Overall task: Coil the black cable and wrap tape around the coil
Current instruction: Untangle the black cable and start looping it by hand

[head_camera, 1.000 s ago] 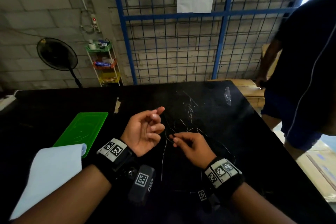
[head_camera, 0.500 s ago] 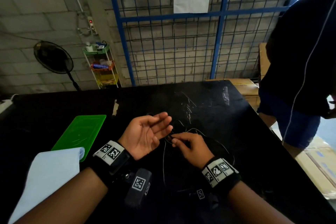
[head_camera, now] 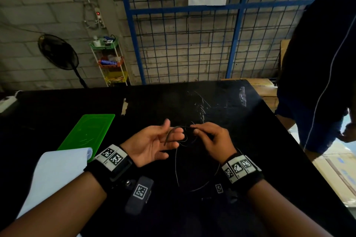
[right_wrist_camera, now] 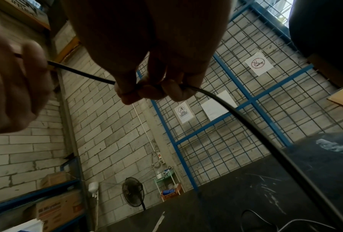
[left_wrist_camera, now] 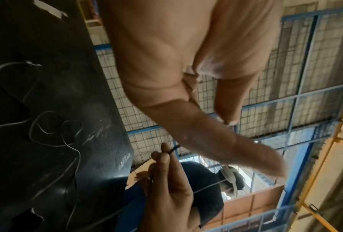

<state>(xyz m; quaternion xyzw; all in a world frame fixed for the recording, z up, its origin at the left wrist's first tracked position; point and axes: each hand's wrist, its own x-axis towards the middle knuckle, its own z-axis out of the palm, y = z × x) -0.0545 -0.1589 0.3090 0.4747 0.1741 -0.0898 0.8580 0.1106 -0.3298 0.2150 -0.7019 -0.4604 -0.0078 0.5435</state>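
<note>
Both hands are now lifting off the table [head_camera: 250,131]: the right hand [head_camera: 213,140] is pinching the black cable [head_camera: 174,131], feeding its end across the left hand [head_camera: 152,142], whose fingers are lying loose, starting the first loop.

Since 1 second ago both hands have risen off the black table [head_camera: 240,121]. The right hand [head_camera: 212,140] now pinches the black cable [head_camera: 174,131] higher up, arching 1 stretch across the fingers of the left hand [head_camera: 152,143], which have uncurled. A bystander [head_camera: 317,63] has stepped closer.
</note>
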